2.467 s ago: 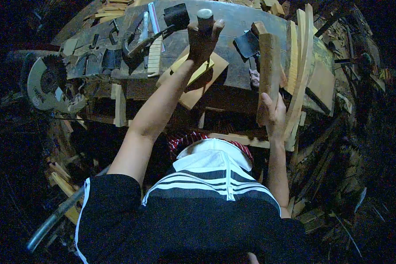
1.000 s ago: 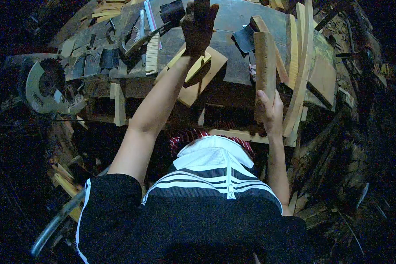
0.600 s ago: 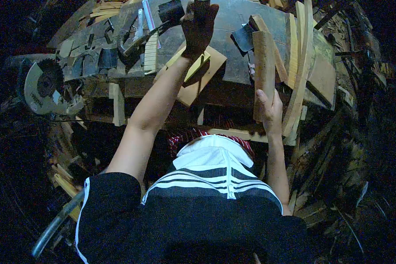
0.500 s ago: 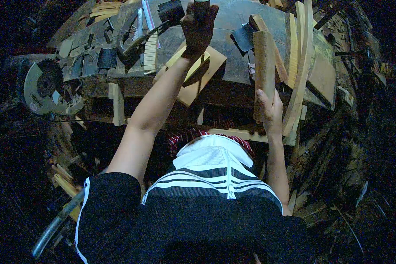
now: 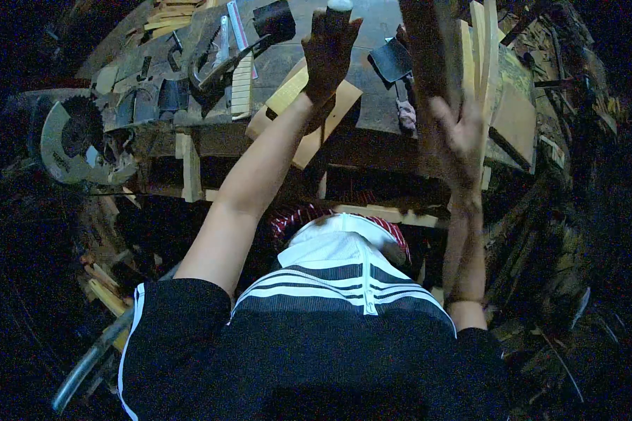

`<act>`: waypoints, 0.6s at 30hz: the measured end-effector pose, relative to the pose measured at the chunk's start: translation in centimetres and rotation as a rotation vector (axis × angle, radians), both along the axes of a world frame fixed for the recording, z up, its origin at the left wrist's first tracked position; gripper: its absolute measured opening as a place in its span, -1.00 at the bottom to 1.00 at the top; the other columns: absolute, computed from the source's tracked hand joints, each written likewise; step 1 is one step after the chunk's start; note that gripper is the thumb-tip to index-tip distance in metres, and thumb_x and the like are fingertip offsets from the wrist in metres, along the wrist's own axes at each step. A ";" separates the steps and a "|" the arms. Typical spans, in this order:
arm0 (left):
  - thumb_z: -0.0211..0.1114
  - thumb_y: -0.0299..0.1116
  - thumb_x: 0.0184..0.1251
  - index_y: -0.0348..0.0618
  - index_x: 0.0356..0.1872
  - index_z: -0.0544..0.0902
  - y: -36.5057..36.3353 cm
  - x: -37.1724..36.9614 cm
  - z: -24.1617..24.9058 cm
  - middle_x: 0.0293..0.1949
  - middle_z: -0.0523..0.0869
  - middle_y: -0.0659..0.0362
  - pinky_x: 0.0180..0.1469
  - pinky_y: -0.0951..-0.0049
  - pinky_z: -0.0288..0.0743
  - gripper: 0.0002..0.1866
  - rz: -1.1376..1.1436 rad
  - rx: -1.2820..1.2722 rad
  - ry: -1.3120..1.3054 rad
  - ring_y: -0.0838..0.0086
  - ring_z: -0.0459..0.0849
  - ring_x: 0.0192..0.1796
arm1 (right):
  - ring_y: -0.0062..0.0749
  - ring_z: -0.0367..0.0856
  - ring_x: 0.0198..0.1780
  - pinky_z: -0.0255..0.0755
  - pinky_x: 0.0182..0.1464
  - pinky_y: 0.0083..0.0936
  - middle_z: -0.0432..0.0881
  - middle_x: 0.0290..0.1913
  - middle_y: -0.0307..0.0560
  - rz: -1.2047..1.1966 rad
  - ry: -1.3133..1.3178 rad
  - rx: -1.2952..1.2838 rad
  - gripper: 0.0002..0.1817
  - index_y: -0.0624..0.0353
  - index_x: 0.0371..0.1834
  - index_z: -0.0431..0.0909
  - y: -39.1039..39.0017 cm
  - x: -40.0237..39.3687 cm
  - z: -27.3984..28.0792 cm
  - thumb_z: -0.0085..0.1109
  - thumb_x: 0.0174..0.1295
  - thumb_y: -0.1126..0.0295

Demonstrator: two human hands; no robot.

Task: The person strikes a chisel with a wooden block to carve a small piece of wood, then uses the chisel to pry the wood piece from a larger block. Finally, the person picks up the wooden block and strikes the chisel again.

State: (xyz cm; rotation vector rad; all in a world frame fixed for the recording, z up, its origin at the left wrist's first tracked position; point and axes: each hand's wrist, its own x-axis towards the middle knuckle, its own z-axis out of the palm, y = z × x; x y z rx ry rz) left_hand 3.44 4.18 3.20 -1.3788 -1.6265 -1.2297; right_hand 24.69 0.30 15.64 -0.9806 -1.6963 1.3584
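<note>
My left hand (image 5: 332, 52) is closed around an upright chisel (image 5: 340, 5); only its pale round handle end shows clearly above the fist, and the blade is hidden. Below the fist, a yellowish wood block (image 5: 286, 92) lies across a light wooden board (image 5: 314, 146) at the bench's near edge. My right hand (image 5: 462, 140) grips a thick length of wood (image 5: 432, 56), raised and smeared by motion, with the thumb along its side. A dark flat blade-like piece (image 5: 390, 59) rests on the bench between the hands.
On the worn workbench (image 5: 211, 126), a handsaw (image 5: 221, 70), a ruler (image 5: 240, 28) and other tools lie to the left. A circular saw (image 5: 67, 140) with an exposed toothed blade sits at the far left. Long wood strips (image 5: 488, 77) stand along the right.
My right hand has moved up and right, lifting the length of wood, which now blurs. My left hand has shifted slightly right with the chisel.
</note>
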 end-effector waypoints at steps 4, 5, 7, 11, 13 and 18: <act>0.33 -0.31 0.22 -0.07 -0.28 0.51 -0.1 0.0 0.2 -0.42 0.54 0.13 -0.63 0.40 0.18 -0.82 0.108 0.129 0.241 0.38 0.49 -0.56 | -0.38 0.61 -0.28 0.47 -0.21 -0.41 0.65 -0.26 -0.01 0.110 -0.318 0.262 -0.49 0.23 0.05 0.45 2.1 -3.3 1.2 0.17 0.21 0.05; 0.32 -0.31 0.23 -0.07 -0.14 0.51 -0.7 0.1 -0.2 -0.34 0.56 0.12 -0.59 0.40 0.24 -0.76 -0.100 0.062 -0.082 0.36 0.53 -0.50 | -0.36 0.61 -0.25 0.46 -0.19 -0.39 0.65 -0.24 0.02 0.150 -0.428 0.347 -0.48 0.24 0.06 0.45 2.7 -4.2 1.4 0.16 0.21 0.05; 0.28 -0.32 0.27 -0.13 0.08 0.43 -1.9 0.0 0.4 -0.21 0.60 0.06 -0.46 0.41 0.39 -0.61 -0.131 -0.033 -0.149 0.31 0.59 -0.39 | -0.33 0.61 -0.21 0.46 -0.15 -0.34 0.64 -0.20 0.07 0.231 -0.650 0.519 -0.47 0.27 0.08 0.44 3.9 -5.6 1.9 0.13 0.22 0.05; 0.28 -0.37 0.27 -0.19 -0.20 0.45 -0.9 -0.3 -6.0 -0.32 0.58 0.02 -0.50 0.37 0.35 -0.79 0.344 0.034 0.212 0.27 0.54 -0.49 | -0.28 0.67 -0.17 0.50 -0.16 -0.35 0.66 -0.20 0.16 0.331 -0.497 0.612 -0.60 0.28 0.04 0.47 4.4 -6.1 4.3 0.15 0.24 0.24; 0.26 -0.35 0.29 -0.21 -0.18 0.48 -1.7 0.0 -2.6 -0.33 0.59 0.05 -0.46 0.38 0.37 -0.80 0.001 -0.049 -0.121 0.28 0.54 -0.47 | -0.28 0.68 -0.17 0.51 -0.16 -0.38 0.67 -0.21 0.15 0.300 -0.203 0.575 -0.65 0.29 0.01 0.49 3.7 -6.0 3.8 0.17 0.23 0.31; 0.22 -0.34 0.32 -0.21 -0.15 0.50 -0.7 -0.7 -6.2 -0.34 0.62 0.09 -0.40 0.38 0.40 -0.81 -0.037 -0.114 -0.044 0.33 0.56 -0.43 | -0.24 0.63 -0.27 0.47 -0.23 -0.35 0.64 -0.32 0.12 0.216 -0.587 0.629 -0.56 0.33 -0.07 0.50 3.6 -6.4 0.3 0.16 0.22 0.14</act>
